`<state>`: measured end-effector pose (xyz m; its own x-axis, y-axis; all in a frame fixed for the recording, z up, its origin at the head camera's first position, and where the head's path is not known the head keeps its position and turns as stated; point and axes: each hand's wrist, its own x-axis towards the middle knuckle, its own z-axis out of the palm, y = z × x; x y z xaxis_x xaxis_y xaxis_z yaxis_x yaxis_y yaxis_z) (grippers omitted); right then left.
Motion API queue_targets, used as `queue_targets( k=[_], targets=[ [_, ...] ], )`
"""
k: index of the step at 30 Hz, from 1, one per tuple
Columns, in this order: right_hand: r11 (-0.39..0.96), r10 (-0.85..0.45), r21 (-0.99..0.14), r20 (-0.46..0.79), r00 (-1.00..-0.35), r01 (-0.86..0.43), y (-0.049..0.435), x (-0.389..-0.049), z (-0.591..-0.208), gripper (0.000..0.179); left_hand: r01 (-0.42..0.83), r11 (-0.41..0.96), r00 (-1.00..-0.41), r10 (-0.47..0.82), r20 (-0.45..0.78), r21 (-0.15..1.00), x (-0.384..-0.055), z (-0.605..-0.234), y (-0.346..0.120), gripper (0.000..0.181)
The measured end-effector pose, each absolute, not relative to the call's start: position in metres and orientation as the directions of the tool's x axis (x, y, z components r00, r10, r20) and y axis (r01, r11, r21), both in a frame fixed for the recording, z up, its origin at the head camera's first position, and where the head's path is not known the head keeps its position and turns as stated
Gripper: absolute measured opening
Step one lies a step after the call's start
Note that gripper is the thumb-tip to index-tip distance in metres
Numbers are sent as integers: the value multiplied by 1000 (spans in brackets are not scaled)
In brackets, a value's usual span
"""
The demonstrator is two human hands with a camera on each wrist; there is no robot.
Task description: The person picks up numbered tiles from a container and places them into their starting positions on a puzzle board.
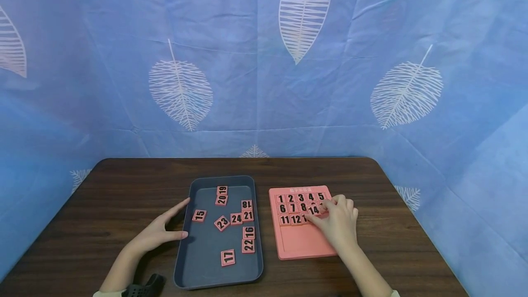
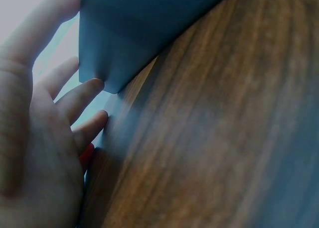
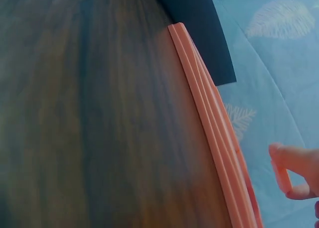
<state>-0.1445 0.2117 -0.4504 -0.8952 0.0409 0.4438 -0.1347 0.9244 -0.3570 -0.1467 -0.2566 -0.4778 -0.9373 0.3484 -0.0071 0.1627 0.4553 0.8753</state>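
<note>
My right hand (image 1: 340, 223) pinches a pink number tile marked 14 (image 1: 314, 210) between thumb and finger, tilted over the pink puzzle board (image 1: 305, 244). In the right wrist view the same tile (image 3: 281, 178) appears edge-on, above the board's side (image 3: 214, 128). Tiles 1 to 8, 11 and 12 sit in rows on the board; the fingers partly cover others. At the left wall of the dark grey tray (image 1: 181, 255), my left hand (image 1: 154, 230) rests with fingers spread and fairly straight. Its fingertips touch the tray's outer side (image 2: 124, 39) in the left wrist view.
Several loose tiles lie in the tray, among them 15 (image 1: 200, 216), 23 (image 1: 222, 223), 17 (image 1: 228, 257) and 24 (image 1: 236, 219). Both tray and board stand on a dark wooden table (image 1: 111, 196), with a blue leaf-patterned cloth (image 1: 231, 81) behind.
</note>
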Motion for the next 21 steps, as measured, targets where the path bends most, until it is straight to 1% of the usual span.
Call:
queue_targets(
  k=[8, 17, 21],
  targets=[
    [931, 74, -357, 375, -924, -70, 224, -143, -460, 44, 157, 465, -939, 344, -14, 871, -146, -479, -256, 85],
    [945, 72, -324, 328, -942, -41, 228, -144, -466, 47, 151, 457, -940, 340, -15, 877, -148, -484, -256, 86],
    [938, 75, -345, 308, -948, -38, 228, -144, -468, 44, 158, 453, -938, 345, -10, 878, -148, -484, -257, 86]
  ],
)
